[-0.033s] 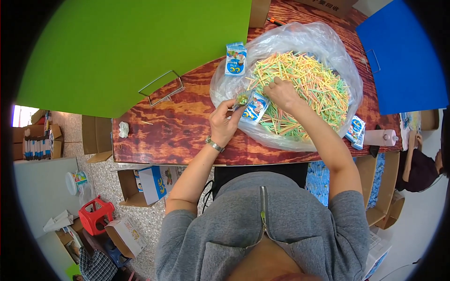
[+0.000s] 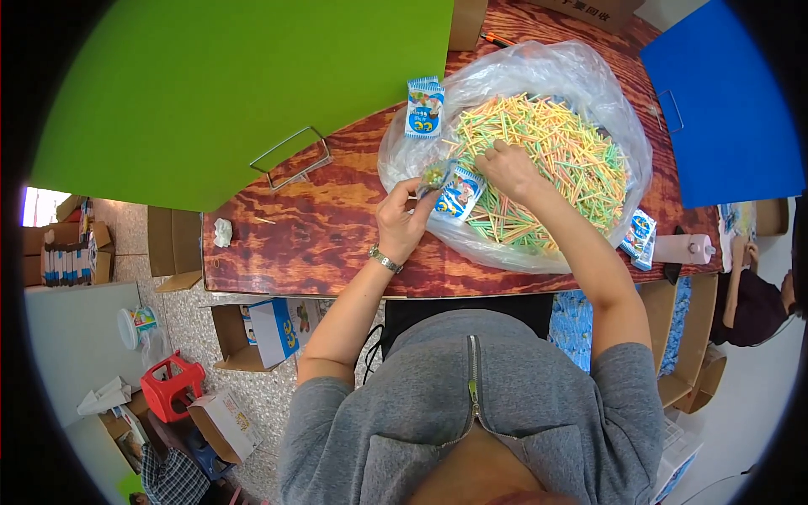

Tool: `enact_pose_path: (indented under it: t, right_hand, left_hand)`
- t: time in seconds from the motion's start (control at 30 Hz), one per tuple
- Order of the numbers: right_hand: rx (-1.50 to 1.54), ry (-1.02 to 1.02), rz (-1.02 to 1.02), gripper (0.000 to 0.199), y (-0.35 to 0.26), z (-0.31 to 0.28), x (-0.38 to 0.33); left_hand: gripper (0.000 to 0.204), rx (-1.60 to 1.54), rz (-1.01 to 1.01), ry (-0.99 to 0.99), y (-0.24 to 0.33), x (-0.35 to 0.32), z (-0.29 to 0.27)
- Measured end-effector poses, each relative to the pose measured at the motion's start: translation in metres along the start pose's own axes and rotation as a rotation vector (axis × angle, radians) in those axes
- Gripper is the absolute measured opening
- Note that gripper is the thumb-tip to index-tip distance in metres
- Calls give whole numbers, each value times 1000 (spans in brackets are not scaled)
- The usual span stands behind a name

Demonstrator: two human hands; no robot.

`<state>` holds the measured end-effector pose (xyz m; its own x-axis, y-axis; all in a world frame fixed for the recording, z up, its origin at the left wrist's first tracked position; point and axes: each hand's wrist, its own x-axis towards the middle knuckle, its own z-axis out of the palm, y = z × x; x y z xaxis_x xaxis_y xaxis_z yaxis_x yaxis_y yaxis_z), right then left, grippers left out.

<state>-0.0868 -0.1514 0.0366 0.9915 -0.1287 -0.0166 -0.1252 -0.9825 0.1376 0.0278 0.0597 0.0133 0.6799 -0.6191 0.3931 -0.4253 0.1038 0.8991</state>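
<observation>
My left hand (image 2: 404, 215) is closed around a small clear packet (image 2: 435, 175), its mouth facing the pile, with yellow-green pieces showing inside. Thin pastel sticks (image 2: 555, 168) in yellow, green and pink are heaped in a big clear plastic bag (image 2: 619, 101) spread wide on the table. Over the left part of the heap, my right hand (image 2: 509, 171) has its fingers curled together; whatever they pinch is hidden. A blue-and-white packet (image 2: 461, 194) lies on the bag's near-left edge, just right of my left hand. Other such packets (image 2: 424, 109) rest at the bag's far left.
More blue-and-white packets (image 2: 640, 236) sit right of the bag, beside a pale pink bottle (image 2: 683, 248). Green (image 2: 252, 84) and blue (image 2: 724, 101) panels with metal handles flank the red-brown wooden table (image 2: 295, 236). A crumpled white tissue (image 2: 222, 232) lies at the left. Another person (image 2: 753, 303) is at right.
</observation>
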Motion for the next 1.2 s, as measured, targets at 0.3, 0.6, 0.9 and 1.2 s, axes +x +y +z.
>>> enact_pose_path:
  t: [0.3,0.6,0.9,1.2]
  right_hand:
    - [48,13,156,33,27,-15,-12]
    - [116,201,211,30,16,-16,-7]
    - [456,0,379,25,-25,-3,-1]
    - [689,363,132,17,-30,-17,-28]
  left_hand:
    - [22,80,-91,-120,-58,90,9]
    - [48,712,160,23,-58,102,18]
    - [22,295,-46,-287,-23,43,15]
    - [24,398,152,-311,2,21,6]
